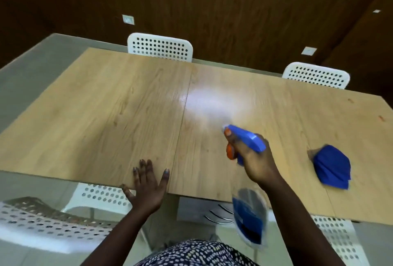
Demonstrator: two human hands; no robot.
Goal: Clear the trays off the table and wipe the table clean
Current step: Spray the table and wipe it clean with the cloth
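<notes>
Gripped in the right hand (253,159), a clear blue-headed plastic spray bottle (247,140) mists the light wooden table (106,116); the left hand (146,187) rests flat, while the folded blue cloth (331,166) lies rightward, nearer the right hand.

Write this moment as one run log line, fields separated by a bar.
phase: spraying | right hand: grips spray bottle, mist over table | left hand: flat on table edge | blue cloth: on table, untouched | trays: none visible

Smooth wood-grain table (106,104); perforated, probably plastic chair (159,47).
</notes>
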